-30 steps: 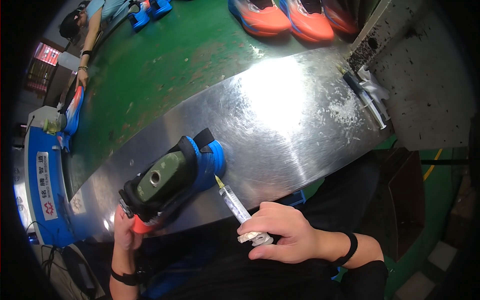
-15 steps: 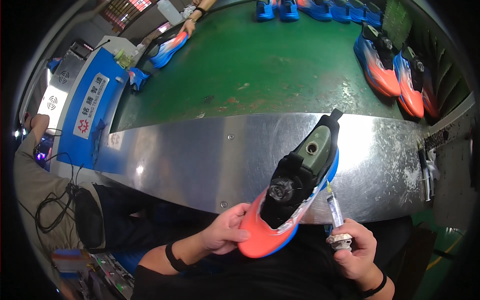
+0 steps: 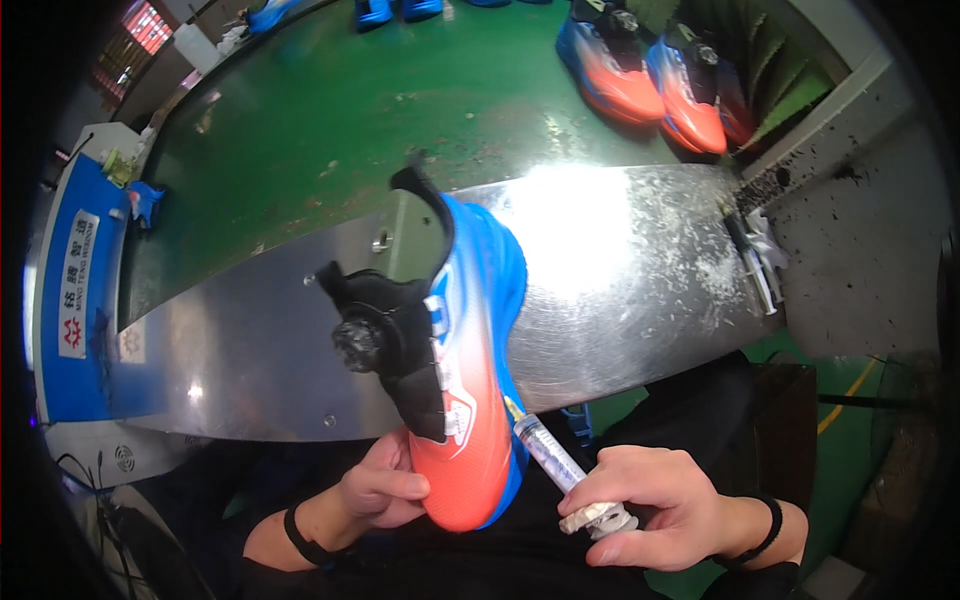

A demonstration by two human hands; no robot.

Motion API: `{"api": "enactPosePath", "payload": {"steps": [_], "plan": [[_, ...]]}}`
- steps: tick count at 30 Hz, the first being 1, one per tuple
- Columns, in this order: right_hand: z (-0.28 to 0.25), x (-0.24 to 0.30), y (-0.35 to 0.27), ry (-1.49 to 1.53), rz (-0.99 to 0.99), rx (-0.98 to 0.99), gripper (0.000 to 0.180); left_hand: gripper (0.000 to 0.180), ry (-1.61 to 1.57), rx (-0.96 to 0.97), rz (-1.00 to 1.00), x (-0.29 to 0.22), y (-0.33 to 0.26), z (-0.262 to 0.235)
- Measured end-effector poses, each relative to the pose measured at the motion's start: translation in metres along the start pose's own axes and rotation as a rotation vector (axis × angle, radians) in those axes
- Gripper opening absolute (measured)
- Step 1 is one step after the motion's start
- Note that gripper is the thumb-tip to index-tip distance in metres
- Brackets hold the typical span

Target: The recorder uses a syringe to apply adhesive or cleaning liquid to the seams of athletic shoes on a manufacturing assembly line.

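Note:
An orange and blue shoe [image 3: 470,390] is tilted on its side, toe toward me, its blue sole edge facing right. My left hand [image 3: 388,484] grips it at the orange toe, thumb on top. A greenish last [image 3: 412,236] with a metal-rimmed hole fills its heel opening, and a black tongue with a round dark knob [image 3: 362,342] sticks out to the left. My right hand [image 3: 655,505] is closed around a clear syringe [image 3: 550,452] with whitish, crusted wrapping at its back end. The syringe's yellowish tip meets the seam between upper and blue sole.
Beneath the shoe lies a shiny metal ledge [image 3: 250,330], bordering a green surface [image 3: 300,130]. More orange and blue shoes [image 3: 620,85] stand at the far right. Another syringe-like tool [image 3: 752,262] lies at the ledge's right end. A blue machine panel [image 3: 85,280] stands at left.
The shoe has been rolled so its right side and sole edge show. The syringe tip has come to the seam near the toe. The view has turned right; the other person's hand is out of sight.

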State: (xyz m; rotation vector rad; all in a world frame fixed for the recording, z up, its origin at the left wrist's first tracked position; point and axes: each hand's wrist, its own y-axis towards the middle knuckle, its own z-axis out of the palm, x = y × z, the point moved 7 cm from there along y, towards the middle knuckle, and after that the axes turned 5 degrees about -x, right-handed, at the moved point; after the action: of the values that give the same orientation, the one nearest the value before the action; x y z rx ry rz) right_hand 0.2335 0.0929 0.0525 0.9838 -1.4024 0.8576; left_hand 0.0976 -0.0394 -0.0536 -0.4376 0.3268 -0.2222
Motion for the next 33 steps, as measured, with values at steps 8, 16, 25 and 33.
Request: {"api": "enactPosePath", "payload": {"steps": [8, 16, 25, 33], "plan": [[-0.013, 0.036, -0.023, -0.065, -0.090, -0.033, 0.033, 0.065, -0.155, 0.074, -0.054, 0.021, 0.024, 0.009], [-0.026, 0.052, -0.050, -0.156, -0.131, -0.075, 0.035, 0.042, -0.030, 0.190, -0.184, 0.039, 0.059, 0.028], [-0.037, 0.050, -0.074, -0.224, -0.199, -0.175, 0.036, 0.037, 0.079, 0.192, -0.131, 0.043, 0.087, 0.042], [-0.040, 0.042, -0.079, -0.297, -0.161, -0.205, 0.035, 0.036, 0.054, 0.168, -0.101, 0.044, 0.100, 0.050]]}}
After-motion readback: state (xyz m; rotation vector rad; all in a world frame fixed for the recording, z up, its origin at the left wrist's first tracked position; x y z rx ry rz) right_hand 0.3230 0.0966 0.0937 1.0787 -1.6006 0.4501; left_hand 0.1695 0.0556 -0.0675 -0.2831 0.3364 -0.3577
